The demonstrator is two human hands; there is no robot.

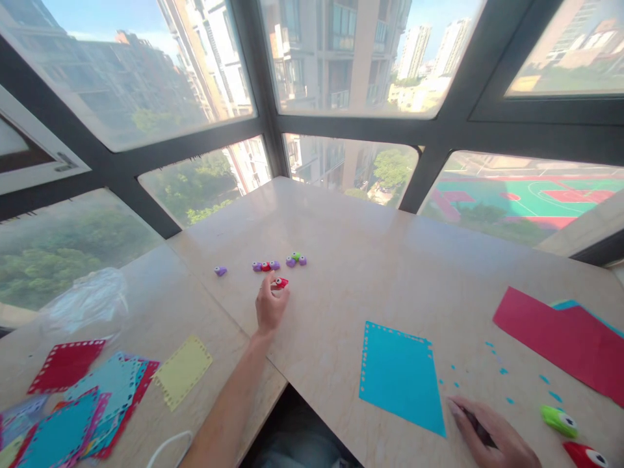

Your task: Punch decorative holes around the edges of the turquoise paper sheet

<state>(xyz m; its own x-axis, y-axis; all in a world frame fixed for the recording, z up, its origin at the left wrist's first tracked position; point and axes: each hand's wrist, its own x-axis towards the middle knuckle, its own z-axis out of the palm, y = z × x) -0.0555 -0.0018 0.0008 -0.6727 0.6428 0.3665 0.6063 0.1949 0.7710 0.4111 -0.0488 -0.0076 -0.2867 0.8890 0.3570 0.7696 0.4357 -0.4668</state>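
Observation:
My left hand [271,307] reaches out over the table, its fingers closed around a small red craft punch [281,283]. Just beyond it stand a purple-red-purple row of small punches [266,266] and a cluster with a green punch [296,257] and two purple ones. A single purple punch [221,270] sits further left. My right hand [492,432] rests with curled fingers by the lower right corner of a blue paper sheet [402,380]. That sheet has punched holes along its left and top edges. Whatever the right fingers may hold is hidden.
Blue paper bits [504,371] lie scattered right of the sheet, near a larger green punch [559,421], a larger red punch [585,455] and red paper [560,338]. At left are punched coloured sheets [63,429], a yellow sheet [184,370], clear plastic [90,299] and a white cable [168,445].

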